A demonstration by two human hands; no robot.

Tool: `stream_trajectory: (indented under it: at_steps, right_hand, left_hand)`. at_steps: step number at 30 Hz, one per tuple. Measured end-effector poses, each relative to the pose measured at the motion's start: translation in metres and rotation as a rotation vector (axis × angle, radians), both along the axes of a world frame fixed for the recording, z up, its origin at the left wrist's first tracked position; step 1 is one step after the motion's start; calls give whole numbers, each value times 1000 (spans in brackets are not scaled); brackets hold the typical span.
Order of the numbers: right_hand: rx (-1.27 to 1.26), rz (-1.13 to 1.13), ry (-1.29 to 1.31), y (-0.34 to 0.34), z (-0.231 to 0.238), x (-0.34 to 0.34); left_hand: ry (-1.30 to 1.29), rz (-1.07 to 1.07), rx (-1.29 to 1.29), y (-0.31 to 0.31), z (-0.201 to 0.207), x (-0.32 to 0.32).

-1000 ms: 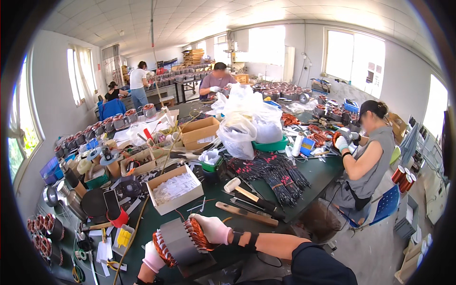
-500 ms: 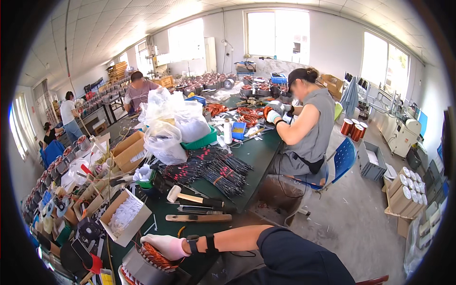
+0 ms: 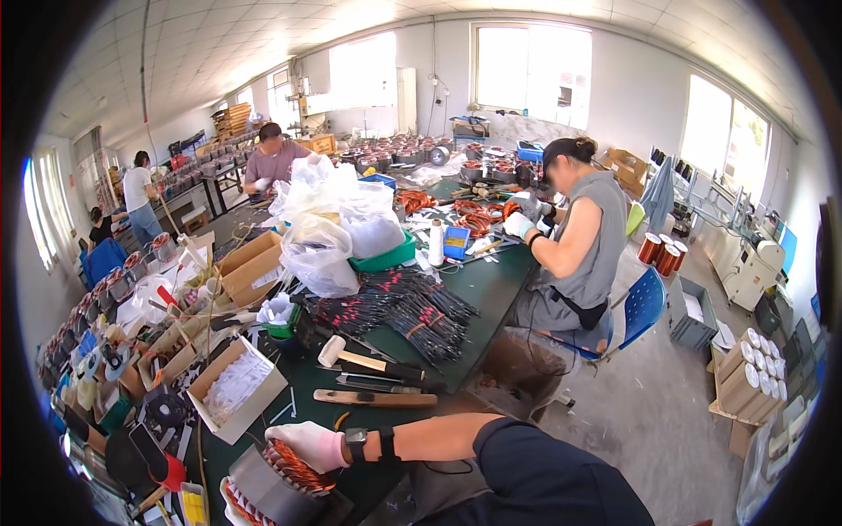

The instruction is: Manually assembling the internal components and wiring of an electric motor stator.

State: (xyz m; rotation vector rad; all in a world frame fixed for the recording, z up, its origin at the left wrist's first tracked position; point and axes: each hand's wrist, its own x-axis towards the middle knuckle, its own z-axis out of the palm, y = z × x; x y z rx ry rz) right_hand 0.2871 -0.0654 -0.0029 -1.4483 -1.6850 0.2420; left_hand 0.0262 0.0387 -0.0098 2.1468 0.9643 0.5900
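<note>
A motor stator (image 3: 279, 485), a grey metal core with orange copper windings at both ends, lies tilted at the near edge of the green table. My right hand (image 3: 307, 444), in a white glove with a pink cuff, curls over the winding at its upper end. A sliver of white glove, my left hand (image 3: 231, 506), shows against the lower winding; most of that hand is hidden or out of the picture. Beyond the stator lie a wooden bar (image 3: 375, 399), dark-handled tools (image 3: 377, 383) and a pale-headed mallet (image 3: 368, 359).
An open carton (image 3: 235, 394) of white strips stands left of the stator. Bundled black leads (image 3: 412, 320) and plastic bags (image 3: 320, 250) cover the middle table. A co-worker (image 3: 579, 237) sits at the right side; others are farther back. Cluttered parts and a red-and-black holder (image 3: 171, 473) fill the left.
The view has shifted slightly, so the room sits farther right. The stator has tipped a little, showing more of its side, and more of my left glove appears. My right hand stays on the winding.
</note>
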Motion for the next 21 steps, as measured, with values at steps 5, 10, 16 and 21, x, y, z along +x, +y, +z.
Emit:
stream_trajectory:
  at_steps: [5, 10, 16, 21]
  right_hand:
    - [-247, -279, -14, -25, 21, -18]
    - [-73, 92, 63, -15, -23, -1]
    - [-13, 467, -511, 35, -56, 16]
    - [-49, 482, -425, 41, -80, 38]
  left_hand:
    - [-738, 282, -777, -21, 19, 4]
    - [56, -355, 900, 28, -38, -8]
    - [-78, -491, 1138, 9, 29, 10]
    - [-67, -733, -139, 54, -42, -2]
